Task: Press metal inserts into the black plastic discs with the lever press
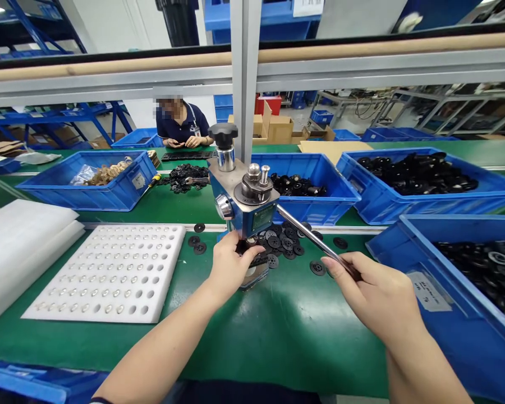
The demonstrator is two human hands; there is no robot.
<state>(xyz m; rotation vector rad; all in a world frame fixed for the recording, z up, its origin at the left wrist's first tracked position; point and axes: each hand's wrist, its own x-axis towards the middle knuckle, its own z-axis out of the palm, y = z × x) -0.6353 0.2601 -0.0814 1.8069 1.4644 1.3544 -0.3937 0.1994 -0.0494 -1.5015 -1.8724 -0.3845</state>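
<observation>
A blue hand-lever press [256,216] with a black knob on top stands on the green bench in front of me. My right hand [372,292] is closed around the end of its metal lever [315,235], which slants down to the right. Under the press head, my left hand [231,261] pinches a black toothed part [258,259] between thumb and fingers; the hand and the press head partly hide this part. Black slotted discs [286,241] lie in a loose pile just behind and right of the press base.
To the left, a white foam tray [168,269] holds rows of small round pieces, beside white foam sheets [29,252]. Blue bins [408,202] of black parts line the back and right. A screwdriver [154,180] leans by another bin [122,193]. Across the bench sits a co-worker [185,126].
</observation>
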